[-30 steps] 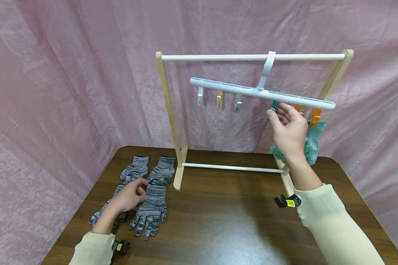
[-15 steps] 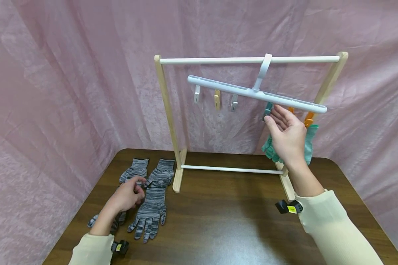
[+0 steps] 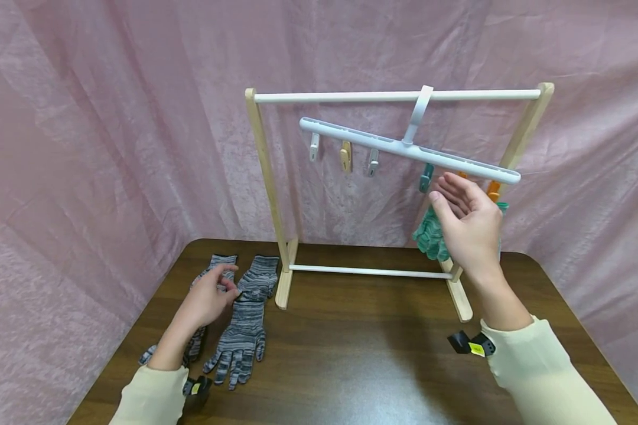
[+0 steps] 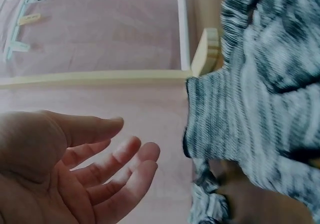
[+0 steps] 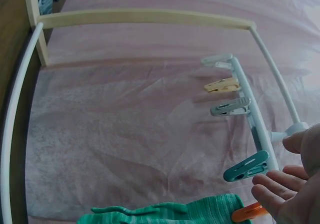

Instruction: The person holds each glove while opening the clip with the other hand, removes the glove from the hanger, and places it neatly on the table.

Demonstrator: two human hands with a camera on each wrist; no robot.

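My right hand (image 3: 469, 227), fingers loosely bent and holding nothing, hovers beside the teal clothespin (image 3: 426, 177) under a white hanger (image 3: 369, 140). In the right wrist view the fingertips are just apart from that clothespin (image 5: 245, 168). An orange clothespin (image 5: 248, 212) grips the cuff of a green knit glove (image 5: 200, 211), partly hidden by the hand in the head view. At the left my left hand (image 3: 207, 300) floats over grey striped knit gloves (image 3: 246, 330), its fingers slightly curved around nothing; a glove cuff (image 4: 210, 114) shows past its fingertips in the left wrist view.
The hanger hooks over the top rail (image 3: 340, 97) of a wooden-legged rack and tilts down to the right. White, yellow (image 3: 345, 157) and grey clothespins hang bare on its left half. A pink curtain (image 3: 138, 118) stands behind the brown table (image 3: 351, 354).
The right hand has let go of the teal clothespin and drawn slightly away to the right. The left hand has risen a little off the gloves. The hanger has tilted slightly more.
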